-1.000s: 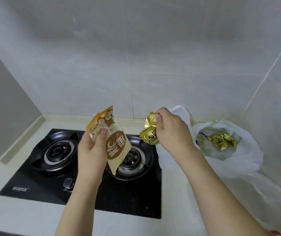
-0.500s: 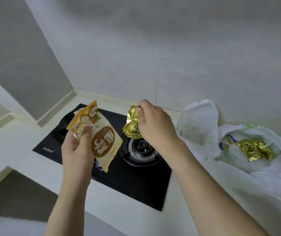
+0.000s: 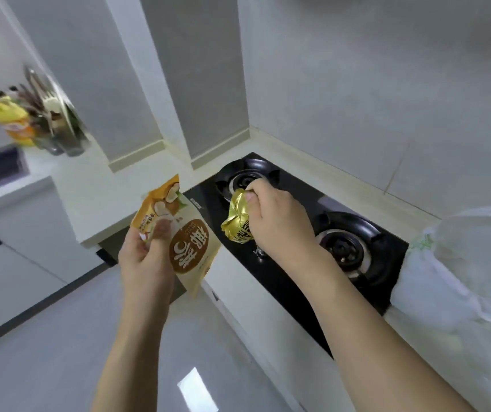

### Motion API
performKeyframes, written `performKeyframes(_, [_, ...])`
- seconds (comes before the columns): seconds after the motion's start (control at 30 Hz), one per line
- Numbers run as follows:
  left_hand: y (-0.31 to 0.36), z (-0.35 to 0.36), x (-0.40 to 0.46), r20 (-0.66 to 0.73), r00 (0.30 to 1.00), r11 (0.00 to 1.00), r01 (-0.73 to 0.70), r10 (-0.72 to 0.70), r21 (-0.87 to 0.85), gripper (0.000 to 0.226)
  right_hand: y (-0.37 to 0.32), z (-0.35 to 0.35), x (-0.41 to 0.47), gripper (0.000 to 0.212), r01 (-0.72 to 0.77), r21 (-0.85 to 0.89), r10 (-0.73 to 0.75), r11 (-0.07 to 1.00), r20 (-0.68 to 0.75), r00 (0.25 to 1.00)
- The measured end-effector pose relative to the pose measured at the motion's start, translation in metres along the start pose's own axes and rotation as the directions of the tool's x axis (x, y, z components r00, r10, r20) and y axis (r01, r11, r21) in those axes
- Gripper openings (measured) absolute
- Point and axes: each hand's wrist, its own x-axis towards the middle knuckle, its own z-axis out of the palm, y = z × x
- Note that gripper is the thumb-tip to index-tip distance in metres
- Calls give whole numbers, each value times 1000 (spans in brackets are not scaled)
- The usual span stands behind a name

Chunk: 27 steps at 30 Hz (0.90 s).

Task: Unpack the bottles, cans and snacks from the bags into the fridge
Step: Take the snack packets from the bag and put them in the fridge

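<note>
Two snack packets are held up in the air, one in each hand, clear of the counter. The left hand (image 3: pixel 146 257) pinches a cream and orange snack packet (image 3: pixel 178 233) near its upper end, thumb on the printed face and fingers behind; the packet hangs tilted out past the front edge of the worktop, over the floor (image 3: pixel 59 352). The right hand (image 3: pixel 280 224) curls its fingers round a crumpled gold foil packet (image 3: pixel 236 218), held above the black gas hob (image 3: pixel 297 263) near its left front corner. The two packets are near each other but apart.

On the hob two burners show: one (image 3: pixel 244 179) at the back, partly behind the right hand, and one (image 3: pixel 345 248) to the right. At the hob's right edge lies one white plastic bag (image 3: pixel 461 263), slumped on the worktop (image 3: pixel 321 179) against the wall; its contents are too blurred to tell. Left of the hob the worktop runs to a corner and then drops to open floor, with room below both forearms. Far left, a blurred cluster of bottles (image 3: pixel 15 120) stands beside a rack of utensils (image 3: pixel 56 120).
</note>
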Motion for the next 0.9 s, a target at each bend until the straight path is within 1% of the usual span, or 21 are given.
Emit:
performKeyframes(0.17, [12, -75, -15, -165, 986, 999, -27, 24, -19, 14, -71, 33, -1, 20, 136, 75, -142, 988, 83, 986])
performKeyframes(0.3, [23, -141, -24, -301, 953, 999, -45, 36, -23, 18, -133, 59, -6, 20, 217, 135, -235, 967, 131, 963])
performKeyframes(0.4, [30, -180, -30, -382, 923, 997, -72, 54, -34, 14, -169, 74, -15, 21, 260, 159, -284, 952, 148, 947])
performKeyframes(0.6, [39, -232, -46, -455, 886, 994, -110, 91, -17, 13, -218, 101, -27, 20, 295, 221, -333, 929, 156, 930])
performKeyframes(0.67, [40, -244, -51, -487, 868, 993, -114, 96, -8, 20, -231, 107, -31, 20, 308, 241, -353, 920, 173, 919])
performKeyframes(0.73, [41, -255, -56, -509, 854, 992, -127, 110, 3, 26, -242, 111, -33, 21, 336, 257, -389, 906, 192, 901])
performKeyframes(0.77, [42, -258, -58, -516, 848, 991, -132, 116, 7, 26, -245, 113, -33, 21, 346, 260, -401, 901, 198, 895])
performKeyframes(0.9, [56, -271, -72, -595, 790, 986, -160, 149, 34, 21, -270, 121, -29, 21, 415, 327, -492, 849, 204, 846])
